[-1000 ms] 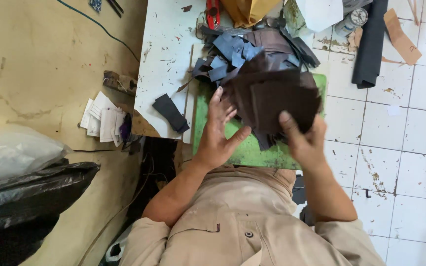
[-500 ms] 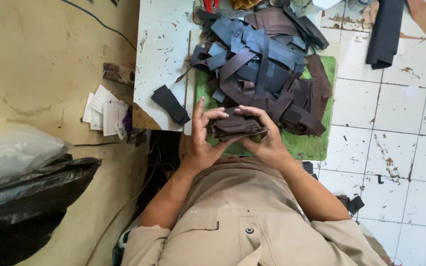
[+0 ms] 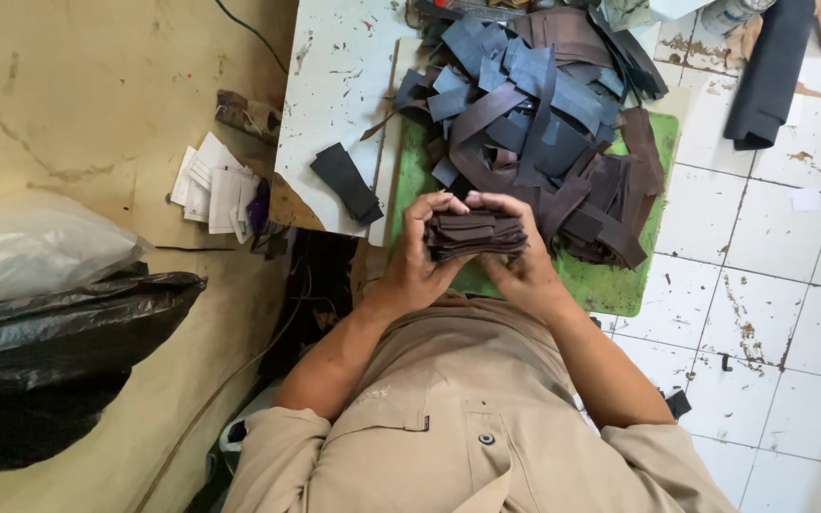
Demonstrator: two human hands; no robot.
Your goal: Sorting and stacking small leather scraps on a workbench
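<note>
Both hands, left hand and right hand, clamp a stack of dark leather strips above the green cutting mat; I'd square edges evenly, grip firm.

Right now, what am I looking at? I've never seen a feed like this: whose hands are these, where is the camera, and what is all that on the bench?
There is no machine here: a person works with two bare hands, and the single camera sits on their head, looking straight down. The left hand and right hand together hold a small stack of dark brown leather pieces, squeezed between them. Beyond the hands lies a green cutting mat with a heap of brown and grey-blue leather strips. A black strip rests on the white board to the left. Folded papers and a black plastic bag lie on the floor.
</note>
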